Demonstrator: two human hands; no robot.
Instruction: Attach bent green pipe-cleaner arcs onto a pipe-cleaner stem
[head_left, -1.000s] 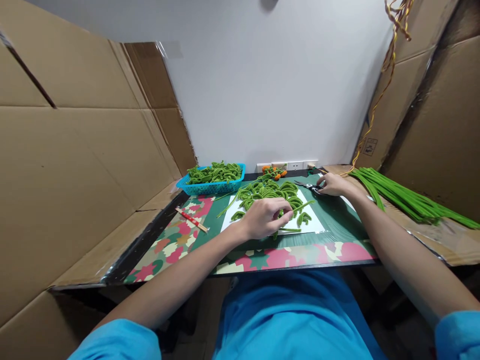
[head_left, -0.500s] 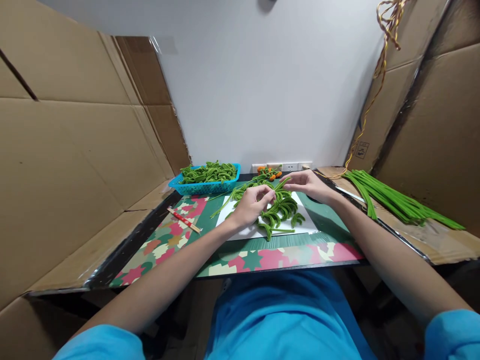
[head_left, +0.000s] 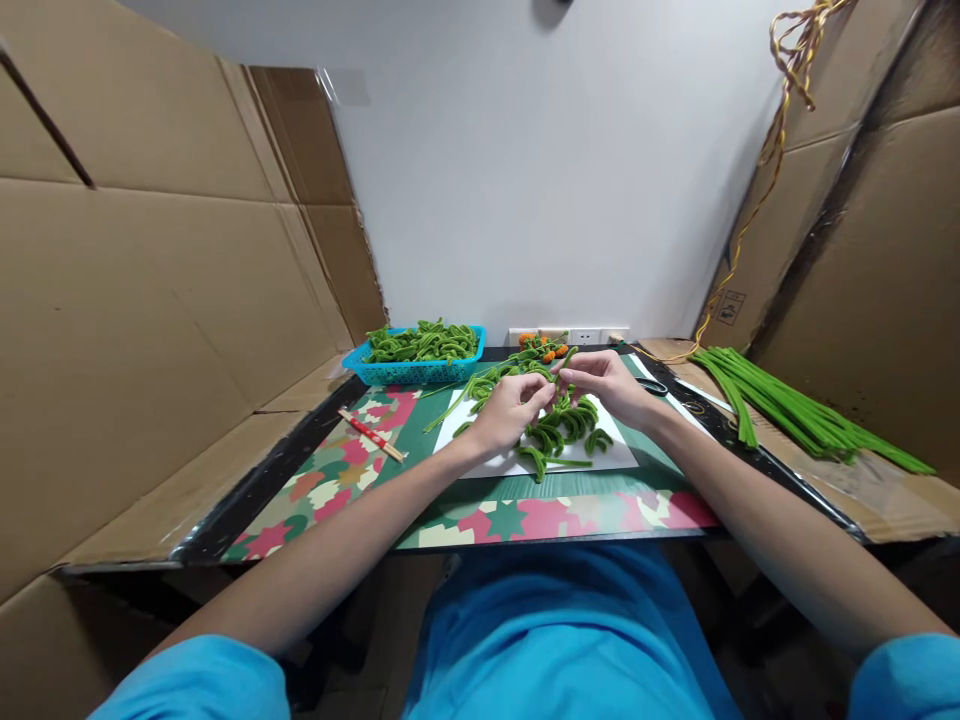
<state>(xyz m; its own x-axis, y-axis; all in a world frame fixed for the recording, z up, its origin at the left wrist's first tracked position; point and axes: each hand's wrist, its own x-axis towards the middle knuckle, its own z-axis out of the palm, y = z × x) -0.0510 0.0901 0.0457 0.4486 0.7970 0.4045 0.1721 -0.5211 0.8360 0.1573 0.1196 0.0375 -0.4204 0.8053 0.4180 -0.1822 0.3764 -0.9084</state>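
Observation:
My left hand (head_left: 512, 408) is closed in a pinch on a green pipe cleaner (head_left: 570, 357) above the white sheet. My right hand (head_left: 602, 385) meets it from the right, thumb and fingers pinched on the same piece. The fingertips of both hands nearly touch and hide part of it. Below them, several curled green pipe cleaner pieces (head_left: 574, 425) lie on the white sheet (head_left: 495, 464). One straight piece (head_left: 568, 463) rests near the sheet's front edge.
A blue basket (head_left: 409, 374) heaped with green pieces stands back left. Chopsticks in a red wrapper (head_left: 371, 436) lie at left. Orange-tipped stems (head_left: 544, 347) sit at the back. Scissors (head_left: 651, 386) and long green pipe cleaners (head_left: 802, 410) are at right. Cardboard walls (head_left: 172, 270) flank the table.
My right hand has come inward and down to my left hand, its fingers now closed on the green piece. The scissors behind it have come into view. The camera view has shifted slightly.

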